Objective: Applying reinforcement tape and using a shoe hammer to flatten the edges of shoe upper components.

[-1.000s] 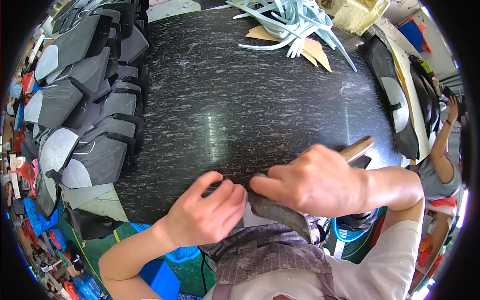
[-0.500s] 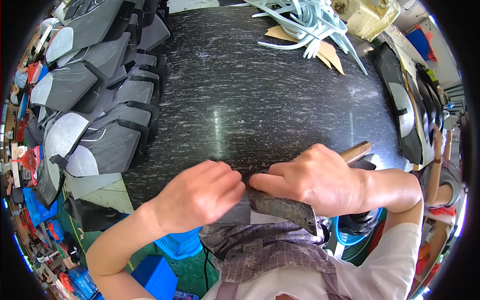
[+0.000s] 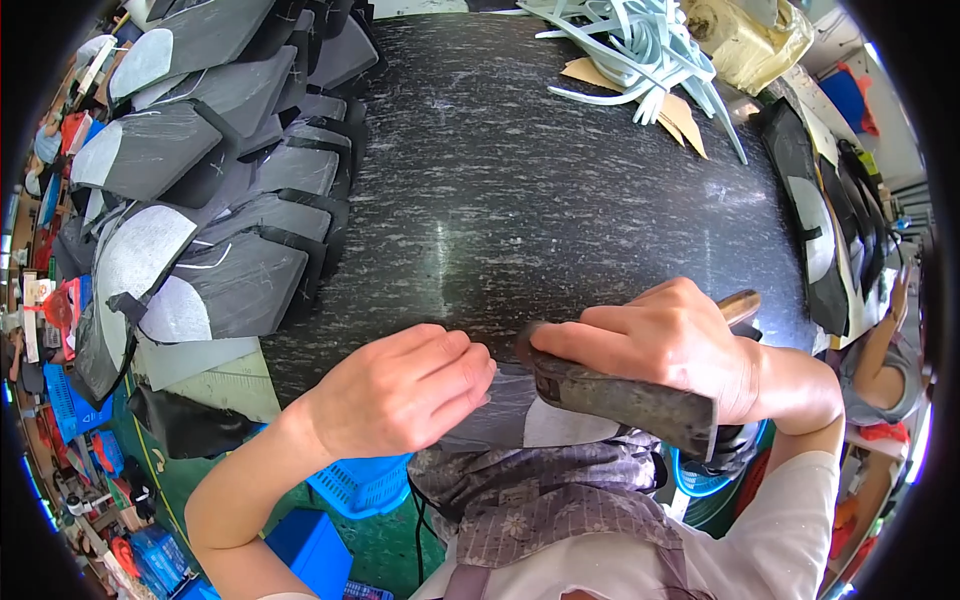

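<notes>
My right hand [image 3: 665, 345] is wrapped around a hammer [image 3: 630, 402] whose worn metal head lies beneath the fingers. Its wooden handle sticks out past the far side of the hand. My left hand [image 3: 400, 390] is closed, fingers curled inward, at the table's near edge; whatever the fingertips may pinch is hidden. Between and below the hands, a black sheet piece [image 3: 490, 422] with a light grey patch lies along that edge, partly covered by the hammer head.
Overlapping black pieces with grey patches [image 3: 240, 285] are stacked on the left of the dark speckled table [image 3: 560, 200]. Pale blue strips [image 3: 640, 60] lie on brown card at the back. More black pieces [image 3: 815, 220] stand at right. A blue basket [image 3: 365, 485] sits below.
My right hand has shifted right, and the hammer head has swung up and right, uncovering more of the grey patch. The left hand stays near the edge. The view has shifted slightly.
</notes>
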Tool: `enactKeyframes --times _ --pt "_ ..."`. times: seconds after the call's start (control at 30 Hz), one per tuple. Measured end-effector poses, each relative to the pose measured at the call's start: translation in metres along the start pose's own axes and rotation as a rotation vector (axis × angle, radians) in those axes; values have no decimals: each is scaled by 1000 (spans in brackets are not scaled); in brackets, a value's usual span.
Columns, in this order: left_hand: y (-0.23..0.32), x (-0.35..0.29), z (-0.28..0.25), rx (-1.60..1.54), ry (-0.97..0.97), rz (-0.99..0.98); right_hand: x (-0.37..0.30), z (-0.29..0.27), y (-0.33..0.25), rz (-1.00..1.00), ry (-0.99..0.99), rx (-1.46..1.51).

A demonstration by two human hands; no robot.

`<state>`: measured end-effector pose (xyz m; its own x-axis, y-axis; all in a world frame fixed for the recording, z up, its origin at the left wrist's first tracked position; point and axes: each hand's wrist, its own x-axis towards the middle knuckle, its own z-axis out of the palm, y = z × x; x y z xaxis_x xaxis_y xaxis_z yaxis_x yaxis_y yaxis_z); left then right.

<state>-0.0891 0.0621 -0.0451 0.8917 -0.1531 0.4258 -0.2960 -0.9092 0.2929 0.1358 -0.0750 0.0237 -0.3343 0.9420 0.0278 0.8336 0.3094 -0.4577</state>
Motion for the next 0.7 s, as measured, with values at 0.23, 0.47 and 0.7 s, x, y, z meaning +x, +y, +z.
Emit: enactKeyframes --times 0.23,0.47,0.7 --pt "13 -8 -11 200 -144 4 10 7 -4 -44 -52 13" --pt "6 -16 -6 -26 39 -156 12 14 0 -23 -38 22" --pt "38 -8 -11 490 -200 3 18 14 -6 -70 -81 16"
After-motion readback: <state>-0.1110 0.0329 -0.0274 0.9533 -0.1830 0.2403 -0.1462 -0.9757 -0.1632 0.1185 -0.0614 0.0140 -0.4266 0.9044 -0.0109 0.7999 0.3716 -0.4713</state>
